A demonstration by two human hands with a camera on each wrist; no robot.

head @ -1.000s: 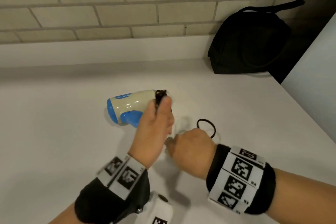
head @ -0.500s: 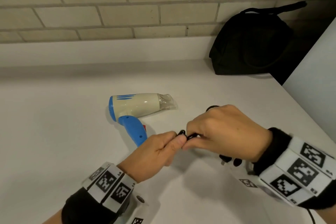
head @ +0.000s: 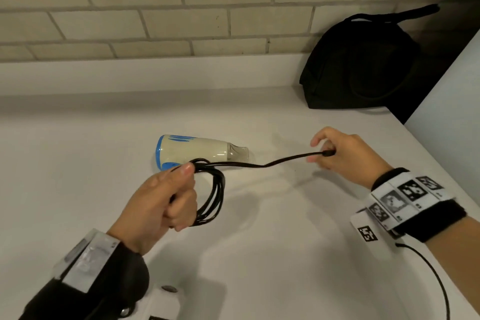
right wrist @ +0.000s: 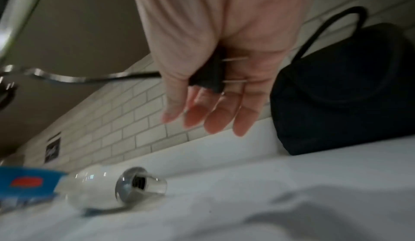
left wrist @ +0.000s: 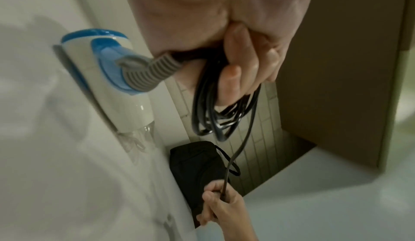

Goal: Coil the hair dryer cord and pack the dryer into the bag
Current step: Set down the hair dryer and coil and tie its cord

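A cream and blue hair dryer (head: 197, 149) lies on its side on the white counter (head: 78, 189), nozzle pointing right. My left hand (head: 179, 200) grips several loops of its black cord (head: 214, 195) just in front of the dryer. In the left wrist view the coil (left wrist: 215, 113) hangs from my curled fingers (left wrist: 235, 64), beside the dryer's grey strain relief (left wrist: 145, 71). A single strand runs right to my right hand (head: 327, 150), which holds the plug (right wrist: 209, 74) against the palm, prongs showing. The black bag (head: 363, 65) stands at the back right, against the wall.
A brick wall (head: 181, 8) runs along the back of the counter. A white side panel (head: 454, 112) bounds the right edge near the bag. A thin black cable (head: 428, 275) trails from my right wrist band.
Half a second ago both hands met in front of the dryer. My right hand has since moved right with the plug end, drawing the strand out, while the left keeps the loops.
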